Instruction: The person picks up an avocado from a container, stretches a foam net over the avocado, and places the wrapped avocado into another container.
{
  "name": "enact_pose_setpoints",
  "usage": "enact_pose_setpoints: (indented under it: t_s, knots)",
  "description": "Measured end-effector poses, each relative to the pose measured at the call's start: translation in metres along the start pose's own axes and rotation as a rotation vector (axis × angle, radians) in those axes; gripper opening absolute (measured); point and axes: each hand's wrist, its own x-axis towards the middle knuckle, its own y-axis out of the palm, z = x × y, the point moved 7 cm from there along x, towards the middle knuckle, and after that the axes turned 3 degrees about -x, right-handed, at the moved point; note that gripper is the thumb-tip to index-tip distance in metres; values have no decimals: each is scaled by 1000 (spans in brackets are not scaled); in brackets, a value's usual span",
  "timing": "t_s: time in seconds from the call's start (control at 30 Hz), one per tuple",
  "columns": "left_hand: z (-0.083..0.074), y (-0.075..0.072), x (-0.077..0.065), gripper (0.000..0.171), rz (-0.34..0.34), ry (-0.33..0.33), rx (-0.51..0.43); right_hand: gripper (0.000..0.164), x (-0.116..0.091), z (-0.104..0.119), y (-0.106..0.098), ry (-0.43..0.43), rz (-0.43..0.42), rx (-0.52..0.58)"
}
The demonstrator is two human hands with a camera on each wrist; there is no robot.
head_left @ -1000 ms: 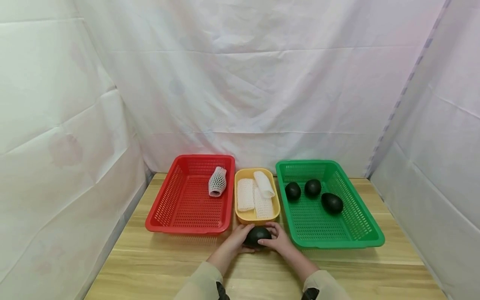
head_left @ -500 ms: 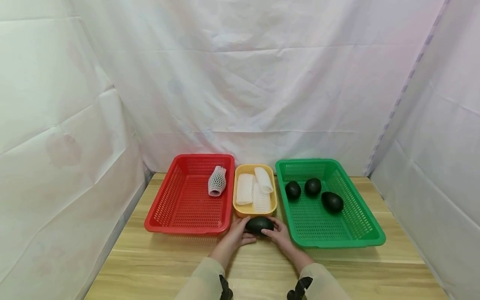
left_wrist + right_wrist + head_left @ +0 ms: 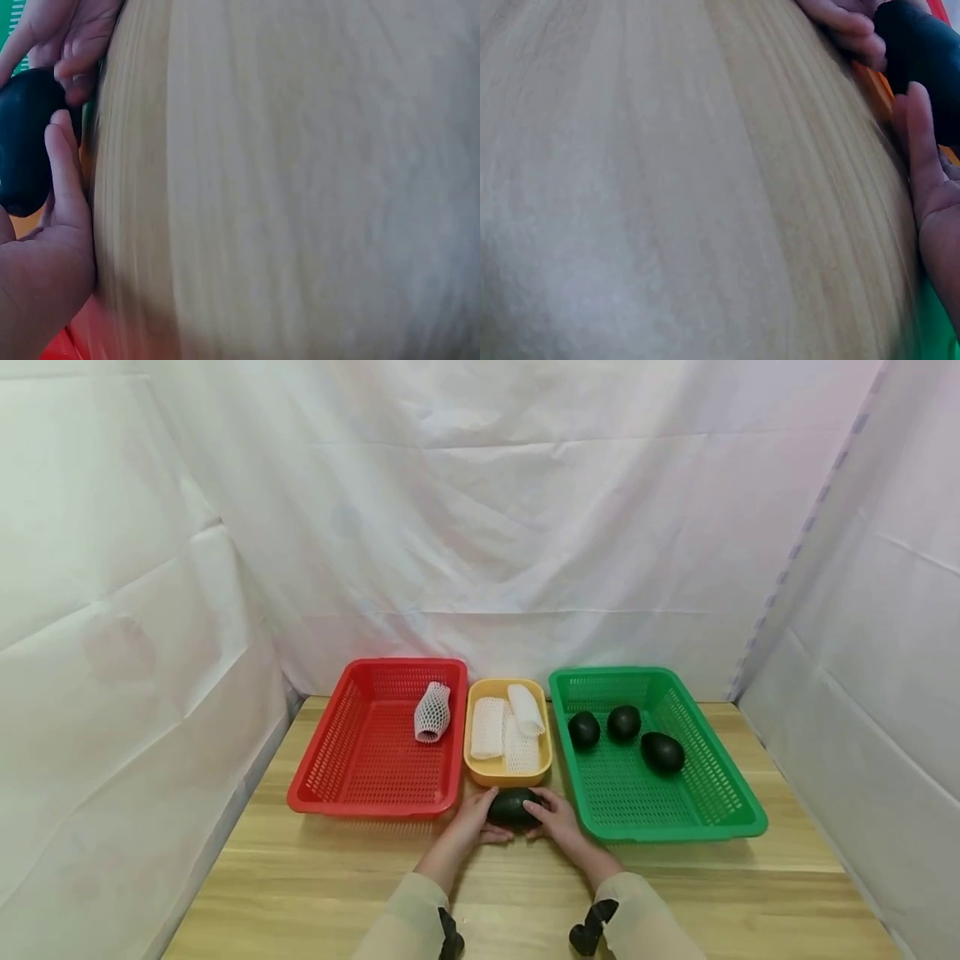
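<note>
Both hands grasp one avocado (image 3: 513, 809) between them, the left hand (image 3: 472, 818) at one end and the right hand (image 3: 558, 821) at the other, its thumb over the skin. The avocado is at mid-width of the table (image 3: 517, 902), just in front of the yellow bin (image 3: 508, 780); whether it rests on the wood or hangs slightly above, I cannot tell. Toward the table's far left corner sits the red basket (image 3: 375, 808) with one netted bundle (image 3: 432, 713); toward the far right corner, the green basket (image 3: 667, 832) holds three loose fruits (image 3: 662, 752). The yellow bin carries white foam nets (image 3: 488, 727), some overlapping. The likeliest mishap is a slip: the avocado is smooth and rounded, so uneven pressure from the two ends could squirt it out and send it rolling toward the near edge. Pushing it forward could also knock the bin (it stands very close) and jostle the nets.
</note>
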Motion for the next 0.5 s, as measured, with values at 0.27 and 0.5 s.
enact_pose_setpoints:
  t_s: [0.27, 0.5]
  knots:
    - [-3, -1, 0, 58, -36, 10, -10, 47, 4, -4, -3, 16, -1, 83]
    - [0, -3, 2, 48, -80, 8, 26, 47, 3, -5, -3, 83, -1, 28]
